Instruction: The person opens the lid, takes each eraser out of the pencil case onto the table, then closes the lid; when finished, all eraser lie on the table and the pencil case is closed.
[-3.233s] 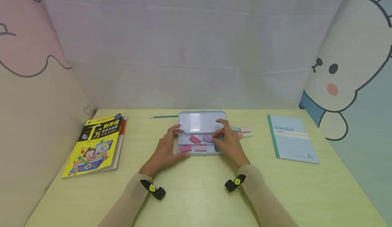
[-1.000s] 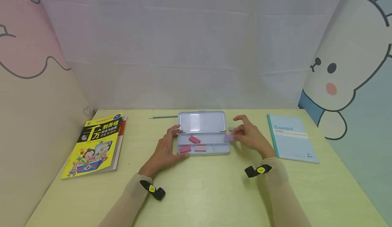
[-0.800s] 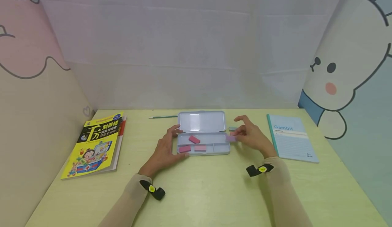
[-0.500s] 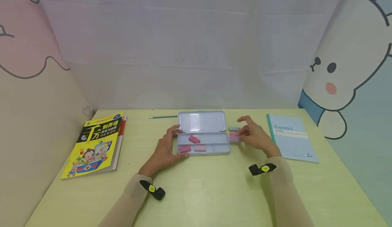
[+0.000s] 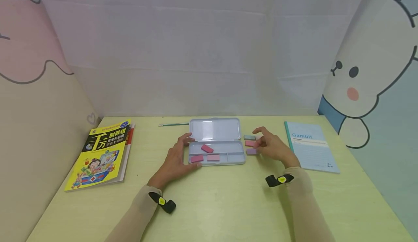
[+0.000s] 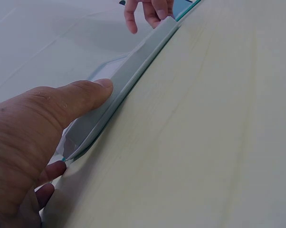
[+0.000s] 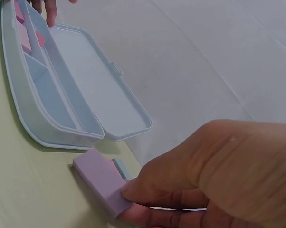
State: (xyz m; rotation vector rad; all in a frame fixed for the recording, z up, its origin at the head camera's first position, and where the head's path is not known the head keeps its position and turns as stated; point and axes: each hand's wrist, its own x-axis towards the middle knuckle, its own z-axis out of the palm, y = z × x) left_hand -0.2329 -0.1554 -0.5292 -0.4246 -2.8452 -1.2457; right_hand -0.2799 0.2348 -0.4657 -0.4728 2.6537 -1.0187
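An open pale blue pencil case (image 5: 235,147) lies mid-table, its lid (image 5: 215,129) folded back. My left hand (image 5: 176,160) grips its left end, thumb along the front wall and fingers round the far corner. A dark pink eraser (image 5: 207,148) sits in the long back compartment; another dark pink eraser (image 5: 197,158) and a light pink eraser (image 5: 213,158) lie in the front left one. Right of the case, my right hand (image 5: 273,148) pinches a purple eraser (image 7: 98,178) between thumb and finger, low over the table. Just behind it are a pink eraser (image 5: 249,143) and a grey-green eraser (image 5: 249,137).
A green pencil (image 5: 174,124) lies behind the case at left, one end reaching the lid. Yellow-covered books (image 5: 101,155) are stacked at the far left. A light blue notebook (image 5: 311,147) lies beyond my right hand. Cloth (image 5: 183,89) hangs along the table's back edge.
My right hand has carried the purple eraser out of the back compartment, rightward past the case's end, then slightly nearer me beside the pink eraser. My left hand stays on the case.
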